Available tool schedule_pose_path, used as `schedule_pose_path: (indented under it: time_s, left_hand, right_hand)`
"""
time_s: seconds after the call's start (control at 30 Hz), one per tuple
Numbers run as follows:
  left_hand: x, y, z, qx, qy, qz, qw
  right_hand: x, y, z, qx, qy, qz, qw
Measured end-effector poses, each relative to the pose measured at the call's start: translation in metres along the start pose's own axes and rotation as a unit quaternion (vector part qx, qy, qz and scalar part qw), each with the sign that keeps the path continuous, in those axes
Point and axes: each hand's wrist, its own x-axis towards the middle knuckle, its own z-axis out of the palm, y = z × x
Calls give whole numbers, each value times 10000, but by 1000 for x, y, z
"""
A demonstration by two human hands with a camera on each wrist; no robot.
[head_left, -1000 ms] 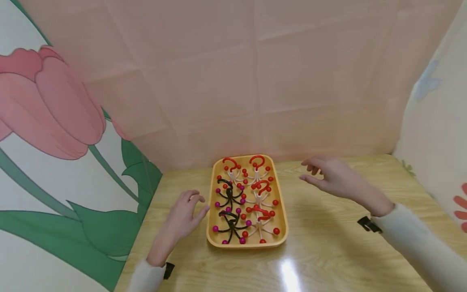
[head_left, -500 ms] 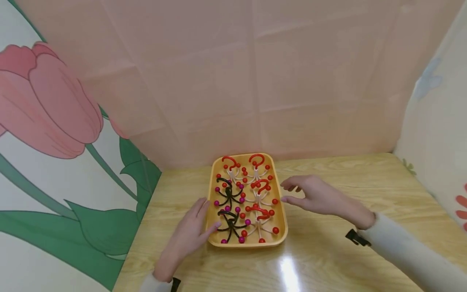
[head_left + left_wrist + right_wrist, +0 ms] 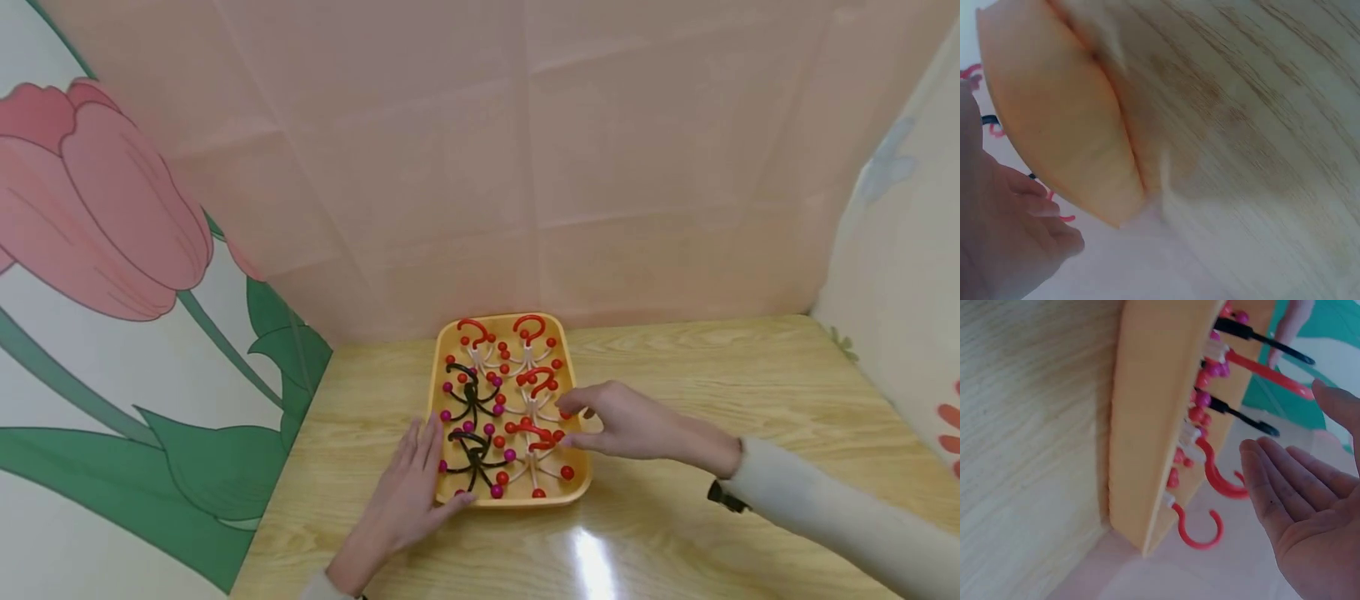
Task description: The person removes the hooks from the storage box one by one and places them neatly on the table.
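Observation:
A yellow tray [image 3: 517, 503] stands on the table, holding several spider-legged scalp massagers with ball tips and hooked handles. Two black massagers [image 3: 477, 457] with purple balls lie on its left side; white massagers [image 3: 533, 407] with red hooks and red balls fill the right side and back. My left hand [image 3: 401, 492] is at the tray's left rim, fingers straight, thumb over the near corner. My right hand [image 3: 618, 423] reaches over the right rim, fingers apart near the front red hook [image 3: 538, 435]; the right wrist view shows its palm facing the red hooks [image 3: 1213, 469], nothing held.
The wood-grain table [image 3: 690, 500] spreads on both sides of the tray. A pink cloth wall [image 3: 420, 167] rises right behind the tray. On the left is a panel with a pink tulip [image 3: 135, 208], on the right a pale panel [image 3: 907, 267].
My right hand has moved left, from beside the tray to over its right rim. My left hand has come in to the tray's left rim, its fingers straightening. The massagers stay in place.

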Motion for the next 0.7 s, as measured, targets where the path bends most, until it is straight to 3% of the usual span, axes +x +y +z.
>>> schedule_pose_path:
  time_s: [0.5,0.7]
  left_hand:
    - [1,-5,6,538,-267,-41,9982]
    - [2,-5,7,234,-409,-100,9988]
  right_hand:
    - [14,-8,23,178,-439,-146,9988]
    - [16,-9,26,127,-365,-240,9990]
